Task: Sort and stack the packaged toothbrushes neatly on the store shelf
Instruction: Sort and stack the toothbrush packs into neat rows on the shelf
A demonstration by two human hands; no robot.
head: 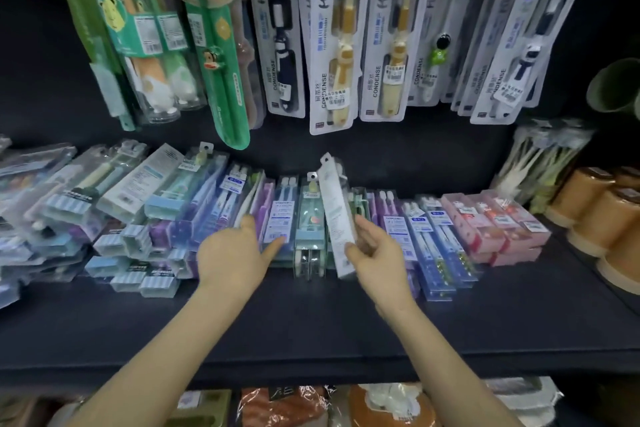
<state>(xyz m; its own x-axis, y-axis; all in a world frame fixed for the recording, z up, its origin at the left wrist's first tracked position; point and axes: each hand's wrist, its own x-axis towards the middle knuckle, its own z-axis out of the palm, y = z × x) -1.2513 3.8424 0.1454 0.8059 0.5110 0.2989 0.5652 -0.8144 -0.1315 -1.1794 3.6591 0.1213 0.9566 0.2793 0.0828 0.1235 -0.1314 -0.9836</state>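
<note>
Packaged toothbrushes lie in rows on a dark shelf point(311, 315). My right hand point(377, 253) grips a clear toothbrush pack with a white back card point(336, 215), tilted upright on its edge above the middle row. My left hand point(235, 253) rests on a blue-labelled pack point(280, 229), index finger stretched onto its lower end, nothing gripped. A teal pack point(311, 222) lies between the two hands. At the left sits a loose, untidy heap of packs point(104, 215). Blue packs point(436, 246) and pink packs point(498, 222) lie in neat rows at the right.
Kids' toothbrush cards point(329, 38) and green cartoon packs point(214, 52) hang on pegs above the shelf. Orange-brown tubs point(606, 215) stand at the right end, with bagged white brushes point(540, 163) behind them. A lower shelf holds bagged goods point(381, 406).
</note>
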